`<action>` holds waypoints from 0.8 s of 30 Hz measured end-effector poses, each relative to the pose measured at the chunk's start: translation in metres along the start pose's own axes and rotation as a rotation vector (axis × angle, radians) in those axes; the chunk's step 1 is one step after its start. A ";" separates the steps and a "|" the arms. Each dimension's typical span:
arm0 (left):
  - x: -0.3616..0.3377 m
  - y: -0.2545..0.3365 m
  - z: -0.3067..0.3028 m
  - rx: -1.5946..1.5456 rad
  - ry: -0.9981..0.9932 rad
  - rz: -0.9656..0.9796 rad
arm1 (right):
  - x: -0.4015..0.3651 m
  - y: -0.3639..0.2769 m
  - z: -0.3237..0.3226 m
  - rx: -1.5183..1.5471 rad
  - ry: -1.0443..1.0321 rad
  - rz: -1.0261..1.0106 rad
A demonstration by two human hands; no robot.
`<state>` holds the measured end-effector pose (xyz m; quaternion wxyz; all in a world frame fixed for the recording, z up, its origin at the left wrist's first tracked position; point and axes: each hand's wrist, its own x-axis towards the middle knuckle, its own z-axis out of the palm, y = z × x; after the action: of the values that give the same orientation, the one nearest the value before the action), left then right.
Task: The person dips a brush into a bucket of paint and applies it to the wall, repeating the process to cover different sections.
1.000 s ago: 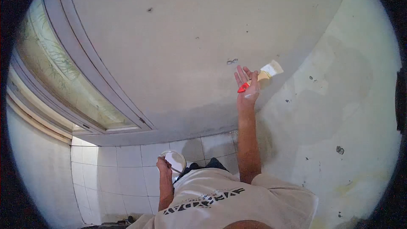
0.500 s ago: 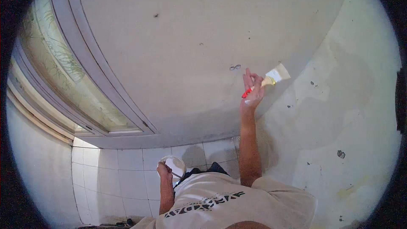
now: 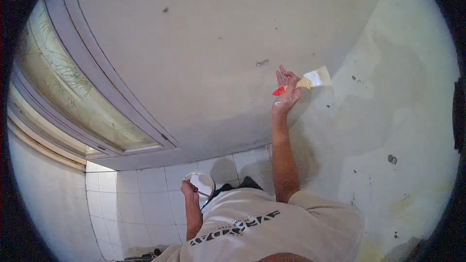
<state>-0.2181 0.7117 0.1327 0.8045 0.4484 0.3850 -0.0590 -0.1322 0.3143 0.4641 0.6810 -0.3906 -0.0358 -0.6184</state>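
Red-tipped brush [image 3: 305, 83]: gripped by its handle in the right hand, before the front wall near the corner; pale bristles directed to the right. Contact with the wall cannot be confirmed.
Right hand [image 3: 290, 92]: raised, arm stretched out; fingers grasping the brush, some extended upward. White smear near the wrist.
Left hand [image 3: 189, 188]: low, beside the body; fingers clenched at the edge of the bucket. Thin bar runs from the hand across the opening; whether it is the bucket's handle cannot be told.
Bucket [image 3: 212, 181]: round, white inside, above the floor, close to the body.
Front wall [image 3: 208, 82]: greyish; small dark marks, one just left of the right hand.
Right wall [image 3: 417, 126]: paler; darker patch, several pitted spots.
Window [image 3: 68, 75]: left side, framed, patterned panes.
Floor [image 3: 156, 204]: white square tiles.
Shirt [image 3: 296, 228]: light, dark print.
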 end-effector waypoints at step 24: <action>-0.052 0.013 0.067 0.145 -0.135 0.163 | -0.209 -0.043 -0.217 -0.878 -0.522 0.678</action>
<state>-0.2107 0.6549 0.1968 0.7962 0.5300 0.2872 -0.0511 -0.3123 0.3622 0.2237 0.5840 -0.7630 0.1830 -0.2080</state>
